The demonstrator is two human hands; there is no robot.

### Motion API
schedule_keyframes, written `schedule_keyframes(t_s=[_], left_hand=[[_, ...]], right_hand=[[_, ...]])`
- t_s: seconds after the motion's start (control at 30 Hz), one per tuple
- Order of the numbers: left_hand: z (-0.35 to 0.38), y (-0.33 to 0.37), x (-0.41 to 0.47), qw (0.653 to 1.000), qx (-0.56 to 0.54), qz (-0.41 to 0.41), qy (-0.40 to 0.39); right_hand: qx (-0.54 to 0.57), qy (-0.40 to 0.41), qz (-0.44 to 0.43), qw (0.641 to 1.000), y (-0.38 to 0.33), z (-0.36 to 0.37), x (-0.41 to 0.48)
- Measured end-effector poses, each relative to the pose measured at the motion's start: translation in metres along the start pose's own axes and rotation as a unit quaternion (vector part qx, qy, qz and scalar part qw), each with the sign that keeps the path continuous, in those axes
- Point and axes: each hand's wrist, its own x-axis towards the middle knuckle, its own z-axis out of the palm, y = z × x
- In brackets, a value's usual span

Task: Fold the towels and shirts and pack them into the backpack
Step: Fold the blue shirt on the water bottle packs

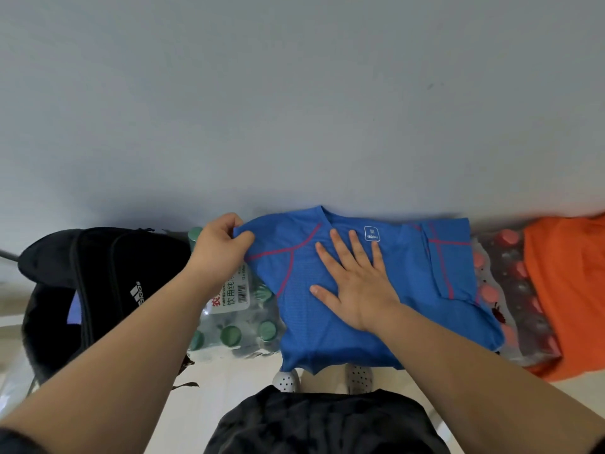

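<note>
At the near edge, the hem of the shirt (311, 339) overhangs the bottle packs (235, 332), so a hard tug could drag it off. Further in, the right hand (357, 286) lies flat, fingers spread, pinning the chest. Beyond, the left hand (219, 247) pinches the sleeve, and the bumpy caps could skew that fold. The backpack (108, 283) sits left.

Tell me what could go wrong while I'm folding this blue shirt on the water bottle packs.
The blue shirt lies on bumpy bottle packs, so the fold may come out crooked. Its hem hangs over the front edge; if the right hand lifts, it could slide off. The left hand pinches only the sleeve tip, which may bunch.
</note>
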Motion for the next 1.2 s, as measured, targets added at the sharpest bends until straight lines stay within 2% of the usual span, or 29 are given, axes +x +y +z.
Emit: schedule_keyframes(t_s=[0.2,0.37,0.47,0.57,0.7,0.77,0.97,1.07,1.13,1.2], left_hand=[[-0.001,0.0,0.013,0.994,0.107,-0.013,-0.01],[-0.003,0.008,0.004,0.981,0.125,-0.104,-0.102],[-0.007,0.005,-0.001,0.984,0.099,-0.121,-0.09],[-0.01,-0.002,-0.004,0.993,0.053,-0.092,-0.056],[-0.008,0.001,-0.011,0.998,0.059,0.002,-0.015],[-0.006,0.007,-0.015,0.998,0.06,0.023,-0.004],[0.003,0.014,-0.019,0.999,0.033,-0.022,-0.016],[0.011,0.014,-0.025,0.995,-0.036,-0.077,-0.046],[0.02,0.018,-0.028,0.994,-0.056,-0.075,-0.049],[0.033,0.028,-0.031,0.998,-0.032,-0.043,-0.038]], right_hand=[[-0.005,-0.002,0.002,1.0,0.0,0.0,-0.001],[0.002,0.001,-0.001,1.0,0.001,0.0,0.0],[0.006,0.004,-0.005,1.0,0.001,0.001,-0.001],[0.012,0.009,-0.008,1.0,0.002,0.001,-0.001],[0.011,0.009,-0.011,1.0,0.002,0.001,-0.001],[0.016,0.01,-0.013,1.0,0.003,0.001,-0.001],[0.023,-0.003,-0.017,1.0,0.003,-0.001,0.0],[0.027,-0.017,-0.024,0.999,0.005,-0.002,0.001],[0.044,-0.029,-0.032,0.998,0.007,-0.005,0.001],[0.082,-0.035,-0.043,0.995,0.011,-0.009,0.0]])
